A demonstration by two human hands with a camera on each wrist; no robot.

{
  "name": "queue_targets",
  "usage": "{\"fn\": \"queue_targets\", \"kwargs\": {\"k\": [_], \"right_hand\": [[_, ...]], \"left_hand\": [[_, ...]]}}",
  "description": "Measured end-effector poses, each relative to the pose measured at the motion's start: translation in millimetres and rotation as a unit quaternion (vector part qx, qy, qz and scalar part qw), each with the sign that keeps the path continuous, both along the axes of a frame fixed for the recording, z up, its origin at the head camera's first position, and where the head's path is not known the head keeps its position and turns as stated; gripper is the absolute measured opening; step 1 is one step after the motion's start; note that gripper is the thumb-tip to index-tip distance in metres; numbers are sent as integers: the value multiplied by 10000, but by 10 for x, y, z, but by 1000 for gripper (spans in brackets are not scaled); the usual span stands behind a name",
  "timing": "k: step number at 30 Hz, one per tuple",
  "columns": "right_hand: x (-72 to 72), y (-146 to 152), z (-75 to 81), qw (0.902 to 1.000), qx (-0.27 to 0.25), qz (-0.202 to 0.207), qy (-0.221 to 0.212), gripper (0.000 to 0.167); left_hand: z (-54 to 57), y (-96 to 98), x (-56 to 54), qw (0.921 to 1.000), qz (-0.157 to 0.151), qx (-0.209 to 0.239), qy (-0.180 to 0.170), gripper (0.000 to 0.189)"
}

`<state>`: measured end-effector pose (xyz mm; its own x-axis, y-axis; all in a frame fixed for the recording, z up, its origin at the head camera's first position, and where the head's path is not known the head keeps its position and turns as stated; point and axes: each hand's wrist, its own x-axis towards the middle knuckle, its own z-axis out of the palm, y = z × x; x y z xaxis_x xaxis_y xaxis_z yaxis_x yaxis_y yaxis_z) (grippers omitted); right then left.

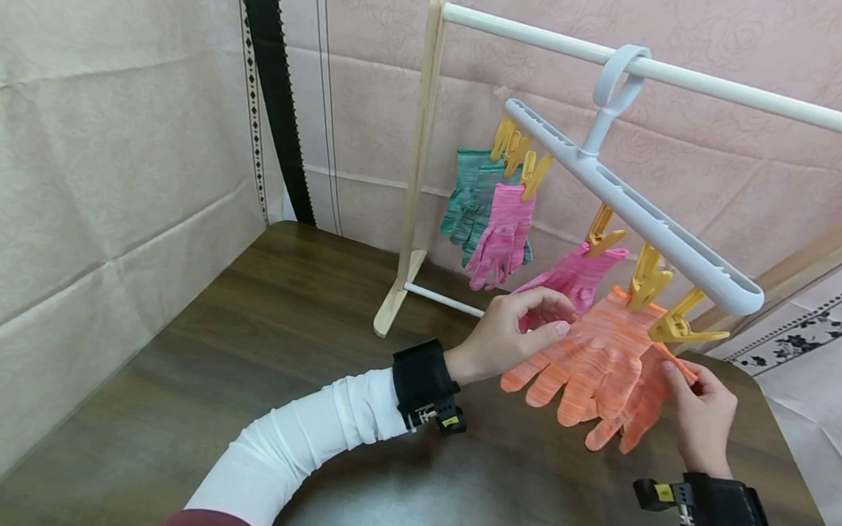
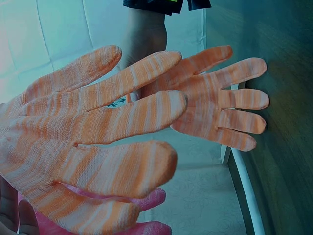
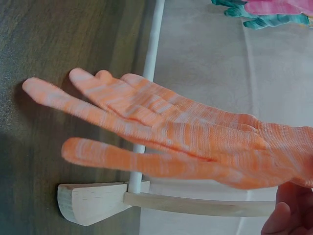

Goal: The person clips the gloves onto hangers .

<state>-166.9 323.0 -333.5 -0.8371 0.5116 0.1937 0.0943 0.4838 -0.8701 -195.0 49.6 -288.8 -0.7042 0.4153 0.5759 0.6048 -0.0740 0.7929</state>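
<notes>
My right hand (image 1: 707,417) pinches the cuff of an orange striped glove (image 1: 642,405), just below a yellow clothespin (image 1: 684,320); whether that clothespin grips the cuff I cannot tell. In front of it, another orange striped glove (image 1: 594,348) hangs by its cuff from a yellow clothespin (image 1: 647,277). My left hand (image 1: 507,334) is beside this front glove, fingers loosely bent and thumb at its edge, with no firm hold visible. Behind the left fingers a pink glove (image 1: 581,274) hangs from its own clothespin. In the left wrist view, both orange gloves' fingers (image 2: 122,115) spread wide.
A pale blue hanger (image 1: 638,201) hooks over the white rod (image 1: 525,32) of a wooden-legged stand (image 1: 424,133). At its far end hang a pink glove (image 1: 504,228) and teal gloves (image 1: 466,193) from clothespins. The stand is on a dark wooden table (image 1: 200,386).
</notes>
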Motion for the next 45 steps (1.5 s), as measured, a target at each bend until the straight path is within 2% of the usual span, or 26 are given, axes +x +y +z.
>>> {"fn": "queue_targets", "kwargs": {"k": [9, 18, 26, 31, 39, 45], "right_hand": [[50, 16, 68, 9997, -245, -76, -56, 11], [91, 44, 136, 9989, -443, -139, 86, 5], [140, 60, 182, 9917, -1196, -158, 454, 3], [158, 52, 203, 9822, -1699, -125, 795, 6], [232, 63, 265, 9810, -1737, 127, 860, 7], [261, 76, 312, 9780, -1845, -17, 975, 10]], "left_hand": [[3, 6, -3, 9999, -45, 85, 105, 21], [11, 0, 12, 9998, 4, 82, 195, 20], [24, 7, 39, 9994, 92, 206, 279, 22], [42, 11, 68, 9983, 180, 296, 475, 21], [47, 15, 110, 9961, 170, 300, 809, 21], [57, 16, 139, 9942, 238, 348, 994, 21]]}}
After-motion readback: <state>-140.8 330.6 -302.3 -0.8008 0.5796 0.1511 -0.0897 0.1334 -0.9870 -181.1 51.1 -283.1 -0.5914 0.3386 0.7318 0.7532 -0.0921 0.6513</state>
